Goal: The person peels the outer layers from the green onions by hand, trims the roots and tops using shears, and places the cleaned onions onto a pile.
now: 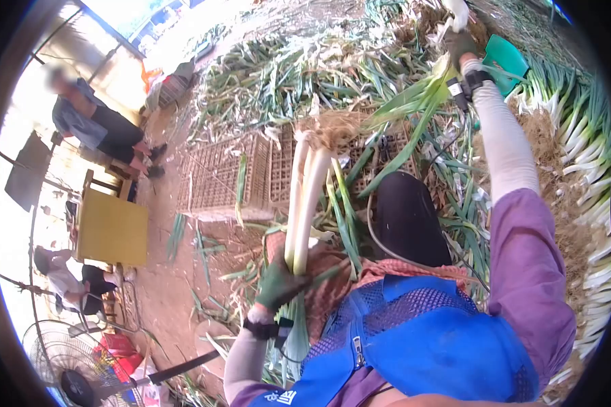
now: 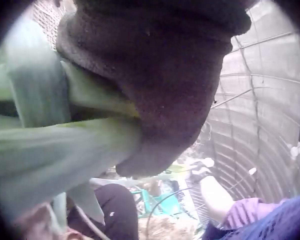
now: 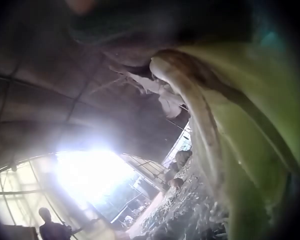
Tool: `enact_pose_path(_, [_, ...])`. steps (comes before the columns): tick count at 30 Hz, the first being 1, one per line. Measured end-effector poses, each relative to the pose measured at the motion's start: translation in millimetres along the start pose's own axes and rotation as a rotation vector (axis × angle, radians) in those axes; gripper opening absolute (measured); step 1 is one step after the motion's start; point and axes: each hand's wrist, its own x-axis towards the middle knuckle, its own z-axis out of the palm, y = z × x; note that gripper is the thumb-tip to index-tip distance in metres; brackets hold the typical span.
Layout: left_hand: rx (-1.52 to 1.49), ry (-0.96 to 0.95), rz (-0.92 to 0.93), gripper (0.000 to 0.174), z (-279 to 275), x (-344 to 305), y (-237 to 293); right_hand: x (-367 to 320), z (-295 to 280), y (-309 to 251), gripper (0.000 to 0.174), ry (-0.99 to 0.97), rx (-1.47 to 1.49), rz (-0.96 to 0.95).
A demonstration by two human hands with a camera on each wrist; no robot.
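In the head view, my gloved left hand (image 1: 278, 283) grips a few leeks (image 1: 309, 197) low on their stalks. The white shafts stand upright, with the brown root tuft (image 1: 329, 130) on top. The left wrist view shows the glove (image 2: 160, 85) wrapped round the stalks, green leaves (image 2: 65, 150) spreading to the left. My right arm is stretched far forward, and its gloved hand (image 1: 460, 44) holds another leek (image 1: 457, 13), white end up. Yellow-green leaves (image 1: 421, 95) trail down from that hand; in the right wrist view they (image 3: 260, 150) fill the right side.
Brown plastic crates (image 1: 224, 176) lie ahead of my knee (image 1: 407, 210). Behind them spreads a heap of leeks (image 1: 285, 74). A teal plastic piece (image 1: 506, 64) and a long row of leeks (image 1: 590, 156) are at right. At left are a yellow table (image 1: 112, 227), a fan (image 1: 75, 373) and two people.
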Motion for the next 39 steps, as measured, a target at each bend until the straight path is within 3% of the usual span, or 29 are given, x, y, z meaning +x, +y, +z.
enact_pose_path(1, [-0.054, 0.052, 0.014, 0.066, 4, 4, 9, -4, -4, 2, 0.025, -0.124, 0.085, -0.086])
enact_pose_path(3, [-0.018, 0.001, -0.055, 0.071, 8, 17, 5, -43, 30, -17, 0.027, -0.256, -0.057, -0.192])
enact_pose_path(4, [0.001, -0.025, -0.087, 0.074, 10, 22, 4, -71, 63, -27, 0.025, -0.210, -0.232, -0.331])
enact_pose_path(5, [-0.067, -0.001, 0.001, 0.069, 13, 23, 16, -101, 88, -38, 0.026, -0.263, -0.312, -0.385])
enact_pose_path(7, [-0.010, 0.069, -0.010, 0.067, 25, 29, 16, -178, 135, -60, 0.029, -0.550, -0.351, -0.427])
enact_pose_path(9, [-0.043, 0.130, 0.026, 0.060, 35, 34, 4, -239, 168, -78, 0.032, -0.792, -0.338, -0.425])
enact_pose_path(10, [-0.006, 0.149, 0.004, 0.059, 39, 33, 5, -260, 182, -84, 0.037, -0.923, -0.254, -0.173])
enact_pose_path(12, [0.068, 0.192, -0.050, 0.057, 47, 30, 7, -283, 197, -111, 0.038, -0.828, -0.489, -0.025])
enact_pose_path(13, [0.035, 0.209, -0.054, 0.056, 50, 31, 1, -283, 212, -85, 0.029, -0.782, -0.389, -0.128])
enact_pose_path(16, [0.056, 0.267, -0.046, 0.055, 54, 30, -4, -276, 226, -56, 0.038, -0.796, -0.277, 0.054])
enact_pose_path(18, [0.074, 0.300, -0.039, 0.054, 58, 30, -7, -270, 242, -4, 0.025, -0.842, -0.152, -0.281])
enact_pose_path(19, [0.083, 0.318, -0.035, 0.054, 59, 30, -8, -267, 242, 11, 0.021, -0.886, 0.058, -0.240])
enact_pose_path(21, [0.165, 0.316, -0.052, 0.053, 58, 29, -4, -270, 233, -7, 0.021, -0.846, 0.186, 0.036])
enact_pose_path(24, [0.119, 0.268, -0.043, 0.054, 50, 27, 2, -272, 224, -33, 0.022, -0.732, -0.065, 0.029])
enact_pose_path(26, [0.058, 0.225, -0.034, 0.055, 42, 26, 7, -245, 225, -22, 0.025, -0.453, -0.235, 0.005])
enact_pose_path(28, [0.026, 0.186, -0.038, 0.057, 35, 21, 14, -192, 204, 6, 0.038, -0.317, -0.477, 0.030])
enact_pose_path(30, [0.026, 0.210, -0.033, 0.056, 31, 13, 25, -145, 170, 12, 0.035, -0.249, -0.215, 0.227])
enact_pose_path(33, [0.020, 0.220, -0.033, 0.055, 30, 15, 24, -156, 149, -32, 0.032, -0.523, 0.020, 0.167])
enact_pose_path(34, [0.017, 0.216, -0.033, 0.055, 31, 18, 21, -171, 154, -44, 0.027, -0.605, -0.091, 0.154])
enact_pose_path(35, [0.023, 0.207, -0.019, 0.056, 34, 21, 16, -184, 159, -37, 0.039, -0.780, 0.237, 0.259])
enact_pose_path(36, [0.031, 0.198, -0.004, 0.058, 37, 24, 8, -202, 163, -85, 0.052, -0.891, -0.413, 0.051])
enact_pose_path(37, [0.040, 0.191, 0.009, 0.060, 40, 25, 1, -219, 175, -91, 0.059, -0.969, -0.432, -0.058])
enact_pose_path(38, [0.049, 0.181, 0.025, 0.060, 42, 26, -2, -232, 186, -86, 0.049, -0.923, -0.678, -0.183])
enact_pose_path(39, [0.060, 0.170, 0.039, 0.059, 46, 25, -5, -240, 195, -65, 0.041, -0.860, -0.684, -0.236])
